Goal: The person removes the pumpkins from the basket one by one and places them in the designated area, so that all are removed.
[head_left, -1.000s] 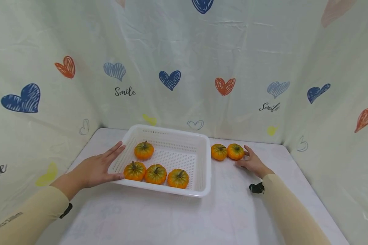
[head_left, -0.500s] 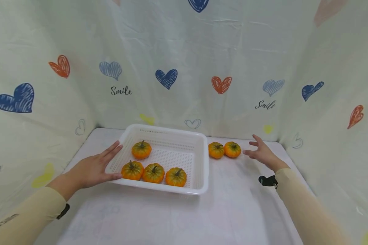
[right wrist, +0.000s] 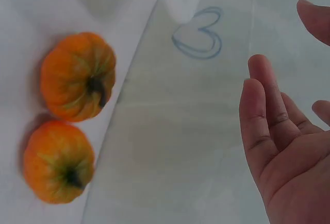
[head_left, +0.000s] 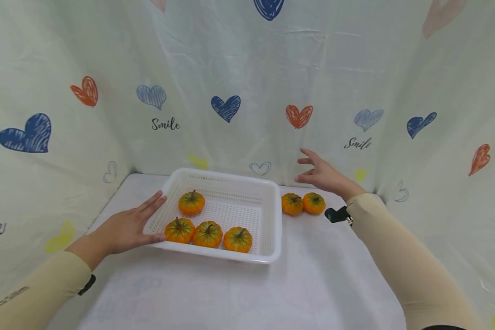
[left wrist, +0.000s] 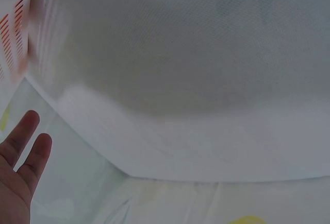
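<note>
A white plastic basket (head_left: 273, 220) stands on the table with several small orange-and-green pumpkins (head_left: 207, 234) inside, three along the near side and one at the back left. My left hand (head_left: 128, 229) rests against the basket's left side, fingers spread and straight; the left wrist view shows two of its extended fingers (left wrist: 37, 157). To the right of the basket, two more pumpkins (head_left: 314, 203) sit side by side. Above and behind them my right hand (head_left: 323, 174) is raised, fingers loosely extended and holding nothing. In the right wrist view its palm (right wrist: 299, 167) faces the camera, apart from both pumpkins.
The table (head_left: 231, 293) has a pale cloth cover. A whitish curtain (head_left: 255, 142) printed with hearts and "Smile" closes in the back and both sides, close behind the basket and the loose pumpkins.
My right hand has let go of the rightmost pumpkin, drawn back to the right, then risen up and left over the two pumpkins. The left hand stays at the basket.
</note>
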Available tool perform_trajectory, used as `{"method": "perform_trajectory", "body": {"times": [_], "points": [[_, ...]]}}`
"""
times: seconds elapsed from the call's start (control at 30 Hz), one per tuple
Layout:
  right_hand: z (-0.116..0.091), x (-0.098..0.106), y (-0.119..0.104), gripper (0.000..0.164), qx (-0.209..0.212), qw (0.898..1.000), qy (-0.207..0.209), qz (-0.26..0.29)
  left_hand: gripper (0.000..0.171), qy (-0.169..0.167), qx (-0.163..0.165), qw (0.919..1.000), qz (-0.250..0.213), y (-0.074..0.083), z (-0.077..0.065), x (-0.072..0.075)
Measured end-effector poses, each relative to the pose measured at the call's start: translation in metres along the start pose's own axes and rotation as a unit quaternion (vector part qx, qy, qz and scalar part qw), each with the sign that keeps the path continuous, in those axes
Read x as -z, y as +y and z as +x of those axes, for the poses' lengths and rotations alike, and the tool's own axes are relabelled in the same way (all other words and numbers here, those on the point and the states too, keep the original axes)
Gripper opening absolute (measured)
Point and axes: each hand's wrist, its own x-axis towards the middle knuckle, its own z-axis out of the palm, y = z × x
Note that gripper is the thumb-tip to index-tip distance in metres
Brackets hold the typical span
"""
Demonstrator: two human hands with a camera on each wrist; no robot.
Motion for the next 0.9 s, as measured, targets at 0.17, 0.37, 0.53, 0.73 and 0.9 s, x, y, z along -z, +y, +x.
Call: {"method": "perform_trajectory", "body": {"times": [0.17, 0.37, 0.53, 0.73, 0.9], "points": [[0.026, -0.026, -0.038, 0.093, 0.042, 0.998, -0.042, -0.006, 0.101, -0.001, 0.000, 1.0000, 0.004, -0.003, 0.001, -0.004], [0.053, -0.067, -0.074, 0.088, 0.079, 0.990, -0.113, -0.008, 0.100, 0.002, -0.005, 0.9999, 0.011, -0.008, 0.003, -0.006], [0.070, -0.103, -0.085, 0.083, 0.083, 0.981, -0.172, -0.024, 0.101, 0.002, -0.004, 1.0000, 0.007, -0.008, 0.003, -0.006], [0.091, -0.140, -0.089, 0.076, 0.078, 0.975, -0.206, -0.020, 0.101, 0.002, 0.001, 1.0000, 0.006, -0.006, 0.002, -0.007], [0.111, -0.162, -0.088, 0.076, 0.064, 0.969, -0.240, -0.006, 0.100, 0.005, 0.000, 1.0000, 0.007, -0.006, 0.001, -0.005]]}}
